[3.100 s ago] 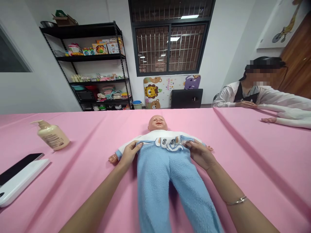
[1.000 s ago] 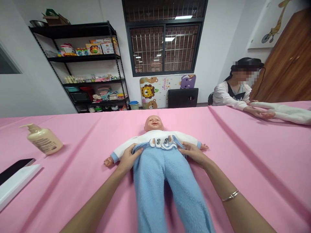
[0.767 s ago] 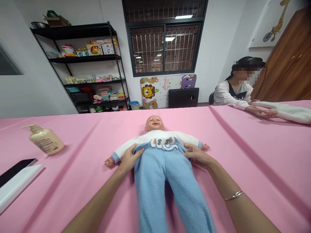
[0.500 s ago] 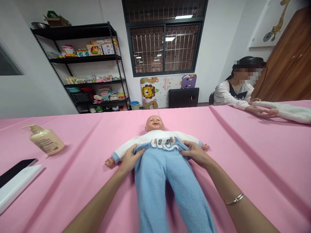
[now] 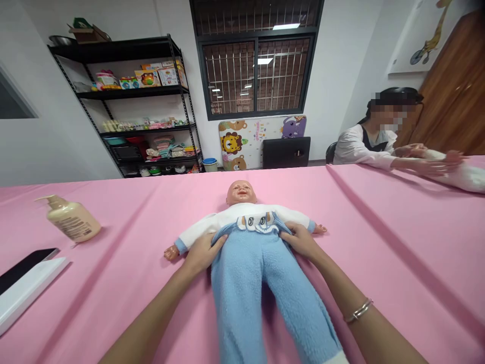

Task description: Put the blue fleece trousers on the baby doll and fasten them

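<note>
Doll: A vinyl baby doll is laid on its back at the middle of the table, its head pointed away from the camera and its arms spread.

Clothing: A white sweater with a blue cartoon motif is worn on the doll's torso, and blue fleece trousers cover its legs, their waistband gathered at the sweater's lower edge.

Left hand: The left hand is closed narrowly on the waistband, at the side nearest the doll's arm on the image's left.

Right hand: The right hand is closed narrowly on the opposite side of the waistband. A silver bracelet is worn on that wrist.

Table: A pink tablecloth is spread beneath the doll.

Nearby: A cream pump bottle is laid on its side at the left, beyond a black phone resting on a white case.

Co-worker: A seated person is seen at the right, with hands placed on a second doll in white clothing.

Room: A black metal shelving rack is loaded with toys and folded cloth, beside a barred window.
</note>
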`<act>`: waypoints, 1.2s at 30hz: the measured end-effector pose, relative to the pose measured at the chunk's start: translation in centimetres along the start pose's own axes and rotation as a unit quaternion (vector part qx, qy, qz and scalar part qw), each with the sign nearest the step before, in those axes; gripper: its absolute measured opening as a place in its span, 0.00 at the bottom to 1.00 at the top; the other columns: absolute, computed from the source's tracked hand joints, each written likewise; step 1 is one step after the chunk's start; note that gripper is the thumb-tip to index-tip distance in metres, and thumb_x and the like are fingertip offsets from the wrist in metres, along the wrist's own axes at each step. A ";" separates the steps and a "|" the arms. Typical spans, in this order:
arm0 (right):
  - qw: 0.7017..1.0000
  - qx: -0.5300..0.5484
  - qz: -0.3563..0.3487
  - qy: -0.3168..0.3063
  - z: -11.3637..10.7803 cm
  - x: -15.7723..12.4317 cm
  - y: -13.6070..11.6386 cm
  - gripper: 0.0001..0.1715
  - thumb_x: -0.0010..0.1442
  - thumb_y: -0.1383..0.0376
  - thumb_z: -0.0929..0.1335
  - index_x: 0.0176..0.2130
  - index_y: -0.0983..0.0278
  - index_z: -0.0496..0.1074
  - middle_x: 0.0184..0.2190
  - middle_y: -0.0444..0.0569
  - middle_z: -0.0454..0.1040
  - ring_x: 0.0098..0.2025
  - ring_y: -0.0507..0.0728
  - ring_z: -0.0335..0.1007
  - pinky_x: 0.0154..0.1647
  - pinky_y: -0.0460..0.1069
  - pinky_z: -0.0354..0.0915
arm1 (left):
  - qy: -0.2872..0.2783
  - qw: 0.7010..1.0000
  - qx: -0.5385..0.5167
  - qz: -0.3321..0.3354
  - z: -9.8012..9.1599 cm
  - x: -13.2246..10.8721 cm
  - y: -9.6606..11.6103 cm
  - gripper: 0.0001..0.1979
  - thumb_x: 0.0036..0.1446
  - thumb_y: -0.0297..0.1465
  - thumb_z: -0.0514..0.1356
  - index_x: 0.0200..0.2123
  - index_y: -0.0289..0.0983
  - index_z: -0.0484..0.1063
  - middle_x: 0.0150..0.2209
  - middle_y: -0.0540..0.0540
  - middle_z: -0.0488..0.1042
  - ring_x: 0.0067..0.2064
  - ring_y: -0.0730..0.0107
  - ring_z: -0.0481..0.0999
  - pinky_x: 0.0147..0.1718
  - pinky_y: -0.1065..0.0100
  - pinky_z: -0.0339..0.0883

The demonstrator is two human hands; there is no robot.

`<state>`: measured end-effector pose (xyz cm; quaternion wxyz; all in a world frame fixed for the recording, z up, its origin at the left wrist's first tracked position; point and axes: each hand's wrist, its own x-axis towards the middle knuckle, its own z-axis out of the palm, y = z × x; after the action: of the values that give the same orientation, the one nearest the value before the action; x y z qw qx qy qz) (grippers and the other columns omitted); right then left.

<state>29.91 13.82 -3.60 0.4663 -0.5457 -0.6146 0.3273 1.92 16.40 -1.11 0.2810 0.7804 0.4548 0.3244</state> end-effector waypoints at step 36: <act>0.914 0.353 0.139 0.146 0.0 0.5 1.0 0.23 0.33 0.63 0.73 0.31 0.64 0.66 0.26 0.41 0.68 0.30 0.50 0.63 0.31 0.43 0.56 | 0.175 0.942 -0.268 -0.105 -0.6 0.7 -1.7 0.18 0.44 0.36 0.60 0.39 0.36 0.62 0.34 0.46 0.71 0.37 0.64 0.71 0.35 0.66 0.64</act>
<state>30.28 14.45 -4.39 0.6625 -0.4676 -0.3021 0.5011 0.80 17.88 -1.80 0.4285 0.5549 0.4722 0.5344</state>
